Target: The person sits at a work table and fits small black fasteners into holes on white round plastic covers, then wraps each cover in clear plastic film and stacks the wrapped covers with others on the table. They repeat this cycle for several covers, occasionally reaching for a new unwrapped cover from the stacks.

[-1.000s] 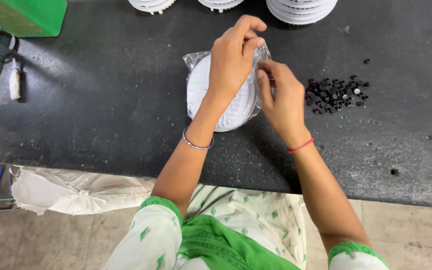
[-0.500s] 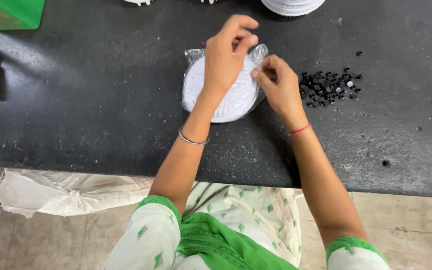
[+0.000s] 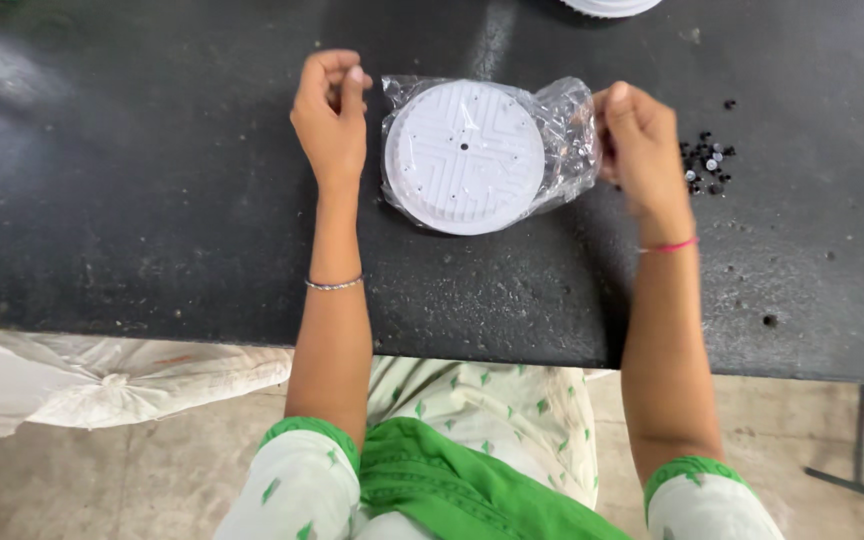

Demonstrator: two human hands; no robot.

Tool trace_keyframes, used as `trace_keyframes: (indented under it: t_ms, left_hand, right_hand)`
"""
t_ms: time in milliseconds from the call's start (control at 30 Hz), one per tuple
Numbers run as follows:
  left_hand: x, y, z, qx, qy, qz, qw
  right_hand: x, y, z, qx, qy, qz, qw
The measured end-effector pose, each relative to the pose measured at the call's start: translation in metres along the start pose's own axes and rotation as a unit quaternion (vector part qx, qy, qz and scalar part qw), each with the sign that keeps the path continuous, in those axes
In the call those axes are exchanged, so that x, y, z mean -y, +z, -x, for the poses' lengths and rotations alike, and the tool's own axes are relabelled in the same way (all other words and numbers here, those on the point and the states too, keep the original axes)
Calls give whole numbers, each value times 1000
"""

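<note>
Clear plastic bag (image 3: 562, 130) around white disc (image 3: 465, 155)

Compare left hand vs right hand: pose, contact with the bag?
The left hand is curled in a loose fist beside the bag, apparently clear of it; the right hand is at the bag's other edge, seemingly pinching the plastic. The left hand is sharp, the right hand slightly blurred. The left wrist has a metal bangle, the right a pink band. Both flank the white disc over the black table.
</note>
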State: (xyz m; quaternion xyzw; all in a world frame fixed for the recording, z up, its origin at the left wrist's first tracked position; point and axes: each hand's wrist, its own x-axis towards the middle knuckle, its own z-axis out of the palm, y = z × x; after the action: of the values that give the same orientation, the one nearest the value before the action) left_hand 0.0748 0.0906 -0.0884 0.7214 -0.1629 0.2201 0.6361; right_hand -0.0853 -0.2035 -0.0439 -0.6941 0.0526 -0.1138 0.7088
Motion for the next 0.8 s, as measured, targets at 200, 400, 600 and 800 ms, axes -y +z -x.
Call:
trace_keyframes:
  t_ms: [200,400,600,800]
  left_hand:
    - [18,4,0,10,-14,8,1000]
    - [13,6,5,44,-117,-81,989]
    - [18,9,11,115,-174,-162,965]
    - [48,-4,4,-50,-30,-198,979]
  right_hand:
    - [-4,-11,4,65,23,95,993]
    - [-11,10,-3,46,15,261,964]
    - [-28,20,-12,45,49,291,954]
    - [-45,12,7,-23,114,140,983]
